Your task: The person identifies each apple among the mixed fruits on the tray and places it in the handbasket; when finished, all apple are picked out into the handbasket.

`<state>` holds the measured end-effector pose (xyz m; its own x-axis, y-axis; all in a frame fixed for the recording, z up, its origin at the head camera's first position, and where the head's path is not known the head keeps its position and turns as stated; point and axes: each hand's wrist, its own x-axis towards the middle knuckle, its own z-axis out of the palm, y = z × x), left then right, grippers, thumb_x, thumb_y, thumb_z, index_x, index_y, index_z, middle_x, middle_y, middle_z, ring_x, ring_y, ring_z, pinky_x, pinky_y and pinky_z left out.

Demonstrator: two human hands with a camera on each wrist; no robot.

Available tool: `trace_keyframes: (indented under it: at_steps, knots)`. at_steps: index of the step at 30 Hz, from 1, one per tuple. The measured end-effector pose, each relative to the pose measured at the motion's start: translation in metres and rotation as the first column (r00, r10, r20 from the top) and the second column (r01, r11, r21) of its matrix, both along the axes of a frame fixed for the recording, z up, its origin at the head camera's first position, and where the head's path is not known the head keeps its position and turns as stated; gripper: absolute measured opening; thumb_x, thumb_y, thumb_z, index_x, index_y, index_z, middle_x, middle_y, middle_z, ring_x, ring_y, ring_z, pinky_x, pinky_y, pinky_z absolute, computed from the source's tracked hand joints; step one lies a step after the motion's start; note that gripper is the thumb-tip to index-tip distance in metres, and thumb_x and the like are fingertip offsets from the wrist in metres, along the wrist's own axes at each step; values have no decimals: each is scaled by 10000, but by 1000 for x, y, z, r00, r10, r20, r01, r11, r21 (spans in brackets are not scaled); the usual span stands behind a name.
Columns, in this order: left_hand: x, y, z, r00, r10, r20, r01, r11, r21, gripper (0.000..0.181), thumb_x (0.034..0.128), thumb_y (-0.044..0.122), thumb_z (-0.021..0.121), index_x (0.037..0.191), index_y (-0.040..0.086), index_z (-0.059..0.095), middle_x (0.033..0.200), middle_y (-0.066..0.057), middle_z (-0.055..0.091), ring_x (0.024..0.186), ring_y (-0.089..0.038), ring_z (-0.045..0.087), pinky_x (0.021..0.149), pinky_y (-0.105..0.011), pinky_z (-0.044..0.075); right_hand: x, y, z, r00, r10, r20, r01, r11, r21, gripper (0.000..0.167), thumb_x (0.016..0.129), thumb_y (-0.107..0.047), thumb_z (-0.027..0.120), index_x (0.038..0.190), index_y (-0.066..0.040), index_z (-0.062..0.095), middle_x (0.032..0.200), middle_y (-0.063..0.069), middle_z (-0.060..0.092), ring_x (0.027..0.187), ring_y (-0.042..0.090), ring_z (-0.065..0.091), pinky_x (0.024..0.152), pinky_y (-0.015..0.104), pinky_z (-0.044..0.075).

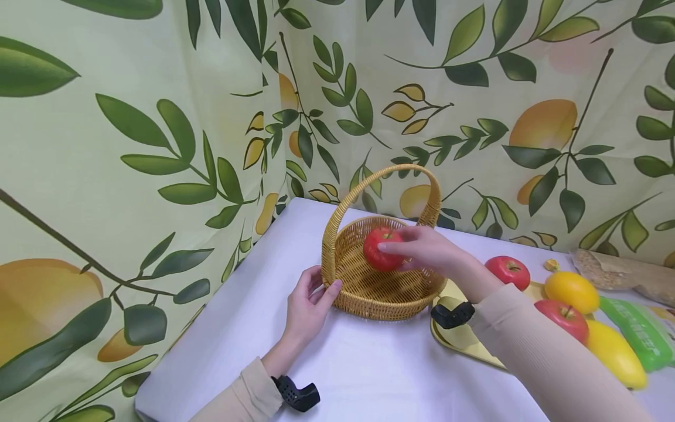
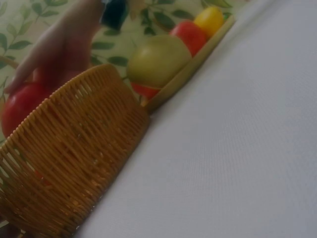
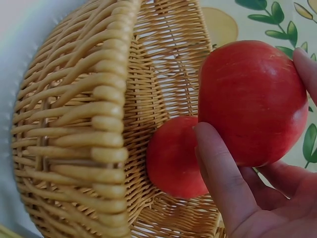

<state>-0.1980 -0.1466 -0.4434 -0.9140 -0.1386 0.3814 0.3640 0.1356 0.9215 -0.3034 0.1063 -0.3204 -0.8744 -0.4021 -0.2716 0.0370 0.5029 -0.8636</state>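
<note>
Your right hand point(image 1: 427, 249) pinches the apple point(image 1: 377, 249) between the thumb and fingers, and the apple hangs over the basket point(image 1: 379, 308), not yet resting on its floor. A second apple point(image 3: 176, 158) lies inside, close under the first; whether they touch, I cannot tell. So the main danger, I think, is a knock: if you let go too high, the apple would probably strike the other one and roll to the side. Its skin looks smooth and shiny, so a loose pinch might also let it slip too early.

Your left hand point(image 1: 308, 302) holds the left side of the basket, with the thumb near the foot of the handle point(image 1: 329, 249) and the fingers bent; how firmly they press, I cannot tell. If this hold is weak, a push from the right could slide or tip the basket.

Take care also of your right wrist camera point(image 1: 452, 315), which is above the left end of the tray point(image 1: 480, 346), near the green fruit point(image 2: 158, 62). If your wrist drops, it may brush this fruit and make it roll.
</note>
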Motion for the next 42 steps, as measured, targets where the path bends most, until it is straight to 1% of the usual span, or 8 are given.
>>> trace_keyframes:
  at_steps: [4, 12, 19, 23, 28, 33, 39, 42]
  knots:
    - [-1, 1, 1, 1000, -1, 5, 1, 1000, -1, 448, 959, 223, 758, 1334, 60, 574, 1309, -139, 633, 1256, -278, 598, 1024, -347, 532, -1, -2, 2, 1000, 6, -4, -6, 1000, 16, 913, 797, -542, 852, 1487, -88, 463, 1415, 147, 539, 1181, 326, 603, 912, 426, 604]
    - [-2, 3, 2, 1000, -7, 2, 7, 1000, -6, 447, 964, 223, 753, 1337, 57, 571, 1312, -143, 634, 1257, -275, 600, 1020, -334, 533, -7, -5, 5, 999, 12, -39, -10, 999, 46, 958, 790, -576, 841, 1515, -100, 435, 1407, 136, 535, 1219, 337, 571, 932, 423, 594]
    - [-3, 4, 1, 1000, -16, 6, 16, 1000, -7, 455, 964, 229, 754, 1343, 63, 567, 1309, -135, 633, 1252, -267, 603, 1022, -336, 532, -12, -13, 2, 1000, -7, 13, 8, 999, -38, 934, 797, -486, 874, 1502, -67, 427, 1420, 142, 514, 1209, 331, 592, 909, 388, 604]
    - [-3, 4, 1, 1000, -14, 9, 14, 1000, -7, 452, 960, 224, 758, 1339, 65, 570, 1304, -133, 635, 1251, -261, 604, 1023, -334, 531, -15, -17, -1, 1000, 0, 22, 1, 999, -54, 895, 814, -452, 872, 1479, -40, 437, 1429, 164, 503, 1203, 334, 599, 896, 387, 610]
    - [-3, 4, 4, 1000, -11, 3, 11, 1000, -10, 446, 961, 221, 757, 1334, 65, 570, 1302, -133, 635, 1257, -263, 599, 1025, -331, 528, -18, -23, -4, 1000, 16, 10, -15, 999, -32, 886, 805, -473, 873, 1454, -29, 466, 1434, 189, 493, 1184, 348, 620, 875, 406, 618]
    - [-4, 3, 4, 1000, -15, 0, 15, 1000, -15, 445, 962, 214, 755, 1336, 60, 568, 1298, -128, 638, 1251, -258, 605, 1023, -339, 531, -19, -28, -5, 999, 34, -5, -34, 999, 7, 883, 809, -483, 866, 1456, -34, 468, 1444, 193, 482, 1180, 347, 621, 855, 394, 625]
    - [-3, 2, 2, 1000, -3, -8, 3, 1000, -2, 441, 960, 207, 756, 1333, 57, 573, 1284, -125, 648, 1237, -260, 615, 1016, -352, 539, -22, -38, -5, 995, 88, -42, -85, 994, 75, 840, 783, -467, 891, 1418, -56, 526, 1379, 186, 541, 1122, 322, 645, 820, 385, 634]
    - [-2, 1, 0, 1000, 3, -1, -3, 1000, 1, 446, 961, 209, 756, 1338, 58, 572, 1285, -125, 648, 1235, -260, 617, 1014, -345, 539, -23, -42, -6, 993, 108, -41, -103, 988, 114, 819, 769, -453, 904, 1400, -72, 546, 1352, 169, 556, 1117, 315, 634, 816, 381, 635]
